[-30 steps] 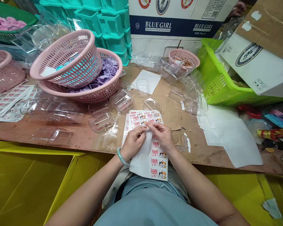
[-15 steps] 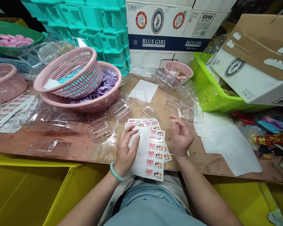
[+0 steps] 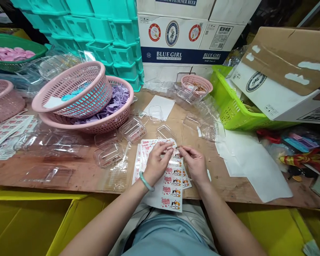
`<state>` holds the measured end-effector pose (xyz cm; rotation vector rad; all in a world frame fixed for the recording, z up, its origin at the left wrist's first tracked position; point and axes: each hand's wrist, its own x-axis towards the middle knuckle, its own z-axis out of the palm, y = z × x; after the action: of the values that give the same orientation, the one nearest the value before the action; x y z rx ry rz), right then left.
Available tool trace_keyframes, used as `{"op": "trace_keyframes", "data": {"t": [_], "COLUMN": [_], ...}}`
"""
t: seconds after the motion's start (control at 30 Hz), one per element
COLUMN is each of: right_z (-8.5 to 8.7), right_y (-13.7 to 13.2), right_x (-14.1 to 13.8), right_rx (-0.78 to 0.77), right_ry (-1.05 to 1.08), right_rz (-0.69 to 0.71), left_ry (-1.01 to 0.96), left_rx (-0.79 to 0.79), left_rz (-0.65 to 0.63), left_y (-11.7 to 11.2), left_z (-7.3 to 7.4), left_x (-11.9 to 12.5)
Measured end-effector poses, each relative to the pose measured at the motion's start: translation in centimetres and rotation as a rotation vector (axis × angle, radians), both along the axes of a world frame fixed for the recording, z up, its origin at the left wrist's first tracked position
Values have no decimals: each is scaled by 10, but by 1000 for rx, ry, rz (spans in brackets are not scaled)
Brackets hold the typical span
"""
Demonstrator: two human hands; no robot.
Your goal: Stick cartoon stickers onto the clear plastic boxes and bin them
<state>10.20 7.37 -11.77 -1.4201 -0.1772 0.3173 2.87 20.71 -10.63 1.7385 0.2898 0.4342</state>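
Observation:
A sticker sheet with cat pictures lies at the near edge of the wooden table, on top of more sheets. My left hand rests on the sheet, its fingertips pinched at the sheet's upper part. My right hand is beside it, thumb and forefinger pinched together at the same spot on the sheet. What the fingertips hold is too small to make out. Small clear plastic boxes lie just beyond the sheets.
Two stacked pink baskets with purple pieces stand at the left. A green basket, cardboard boxes and teal crates line the back. White backing papers lie at the right. Yellow bins sit below.
My right hand had swung out to the right, open, and has come back to the sheet, pinched. My left hand has moved from lying flat to pinching at the sheet's top.

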Motion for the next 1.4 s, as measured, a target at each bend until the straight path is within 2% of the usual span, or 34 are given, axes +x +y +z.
{"op": "trace_keyframes", "data": {"t": [0.07, 0.13, 0.2, 0.23, 0.27, 0.33, 0.43, 0.5, 0.57, 0.67, 0.73, 0.83, 0.93, 1.1, 1.2, 1.3, 1.4], "right_z": [-2, -3, 0, 2, 4, 9, 12, 10, 4, -4, -5, -2, 0, -4, 3, 18, 31], "right_y": [-3, -8, -14, -18, -21, -25, -22, -13, -2, 11, 14, 12, 7, 6, 1, -7, -10], "right_x": [11, 22, 30, 33, 35, 36, 28, 19, 8, -6, -11, -13, -15, -21, -22, -20, -25], "right_rx": [116, 221, 249, 234, 210, 161, 97, 48, -24, -196, -287, -322, -305, -380, -406, -369, -200], "right_ry": [27, 85, 87, 54, -3, -143, -287, -335, -418, -617, -748, -816, -757, -810, -816, -680, -365], "right_rz": [-205, -310, -322, -308, -289, -199, 127, 320, 298, 82, 25, 88, 161, 167, 268, 292, 160], "left_ry": [-8, 58, 125, 133, 124, 72, -2, -14, 21, 145, 209, 156, 121, 172, 167, 152, 141], "left_rx": [264, 427, 455, 418, 339, 44, -536, -788, -927, -1119, -1203, -1151, -1044, -1078, -1048, -984, -947], "left_rz": [130, 195, 165, 131, 90, -41, -350, -473, -459, -367, -319, -176, -65, -200, -181, -141, -148], "left_y": [1, 7, 17, 23, 27, 34, 37, 33, 28, 17, 11, 9, 10, 8, 12, 21, 26], "left_z": [-3, -8, -12, -12, -11, -5, 6, 9, 8, 4, 2, 0, -2, -4, -6, -14, -24], "left_x": [20, 43, 60, 64, 65, 54, 19, -5, -25, -41, -45, -48, -51, -58, -61, -64, -66]}}
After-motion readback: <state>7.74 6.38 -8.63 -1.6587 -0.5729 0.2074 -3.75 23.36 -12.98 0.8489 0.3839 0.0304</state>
